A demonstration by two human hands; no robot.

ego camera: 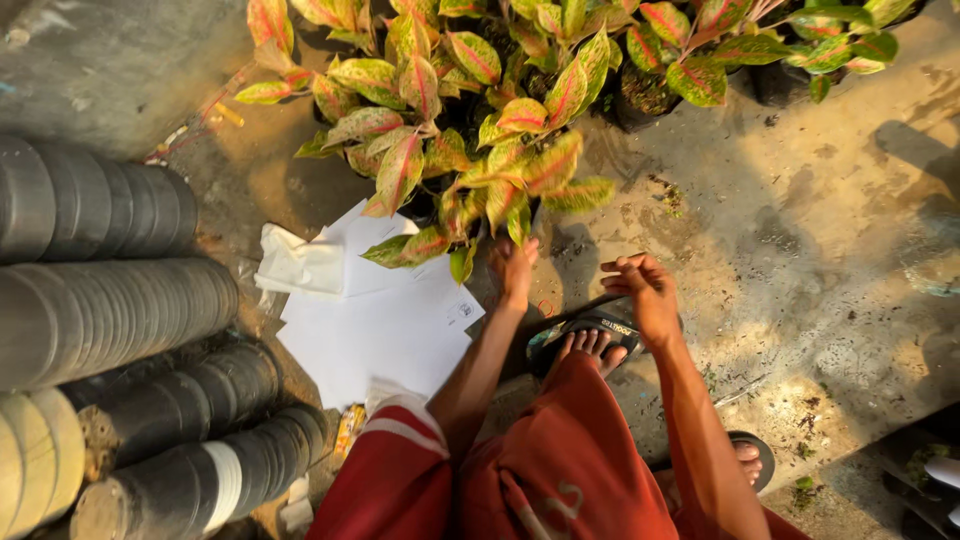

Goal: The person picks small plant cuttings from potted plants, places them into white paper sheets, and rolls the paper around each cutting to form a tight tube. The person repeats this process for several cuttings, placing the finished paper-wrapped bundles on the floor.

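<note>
Now left hand [513,265] reaches under the plant's leaves [470,150], grip unclear; right hand [648,292] hovers loosely open.

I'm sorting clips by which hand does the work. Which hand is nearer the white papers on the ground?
Left. The left hand reaches beside the papers' right edge, under the plant's leaves; the right hand hovers farther right, above a sandal.
</note>
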